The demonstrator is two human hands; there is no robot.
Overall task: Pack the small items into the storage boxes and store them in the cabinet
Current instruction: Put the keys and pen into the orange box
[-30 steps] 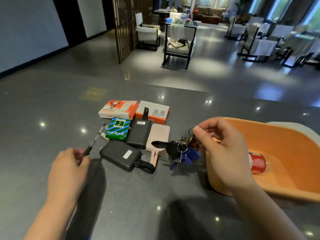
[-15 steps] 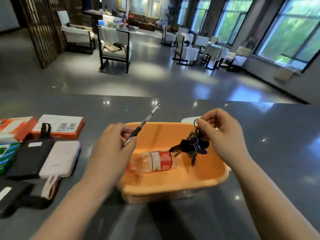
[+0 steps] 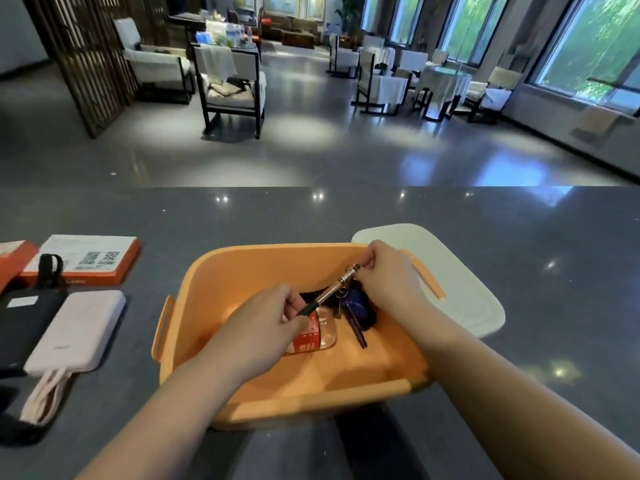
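Grey polished worktop (image 3: 311,216) carries an orange plastic storage box (image 3: 242,271). Inside it, left hand (image 3: 256,327) fingers pinch a slim black-and-silver pen (image 3: 329,292); right hand (image 3: 388,275) fingers pinch the dangling key bunch (image 3: 353,310).

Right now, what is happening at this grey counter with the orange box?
A person is packing small things into the orange plastic storage box. The left hand pinches the dark end of a thin metal pointer rod over the box. The right hand holds the ring of a bunch of keys, now lowered inside. A clear bottle with a red label lies in the box. The white lid lies behind it; a pink power bank waits on the counter.
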